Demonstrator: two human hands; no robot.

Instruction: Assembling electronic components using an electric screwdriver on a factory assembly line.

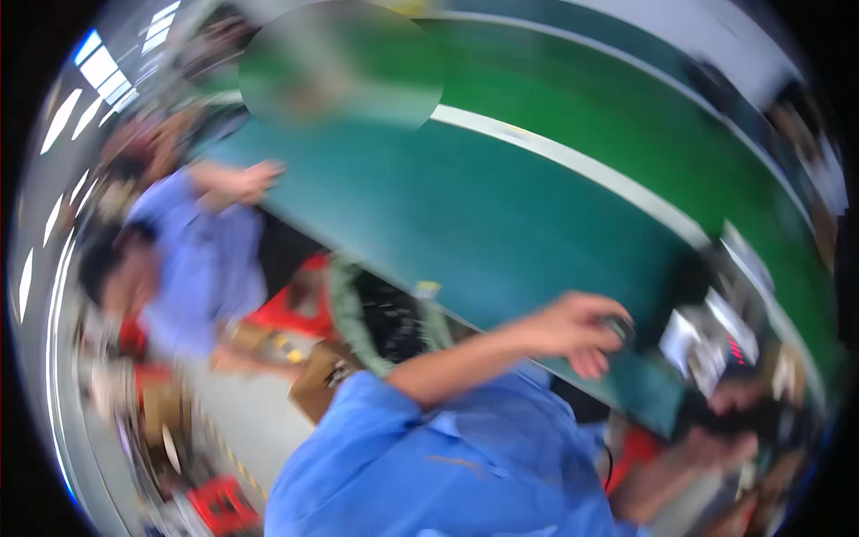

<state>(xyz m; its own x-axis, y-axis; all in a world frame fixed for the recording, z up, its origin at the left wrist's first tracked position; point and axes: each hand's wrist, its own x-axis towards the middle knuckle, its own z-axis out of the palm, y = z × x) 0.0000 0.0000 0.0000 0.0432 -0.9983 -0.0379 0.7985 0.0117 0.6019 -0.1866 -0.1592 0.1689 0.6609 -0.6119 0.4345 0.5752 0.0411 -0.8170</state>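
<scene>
My left arm reaches to the right across the front edge of the green work surface (501, 215). In the fingers of my left hand (573, 329) is a small dark rounded object (619, 329), its kind too blurred to tell. The hand is above the surface near its right end. At the lower right a forearm comes from beside my blue shirt, seemingly my own, and ends in my right hand (723, 447). Its fingers are smeared by motion, so their pose and anything held do not show.
Left of me, a co-worker in a blue shirt (201, 259) has one hand over the surface. A cardboard box (322, 378), a red stool (300, 300) and a green-rimmed container (344, 295) stand between us. Shiny silvery packages (707, 340) sit at the right end.
</scene>
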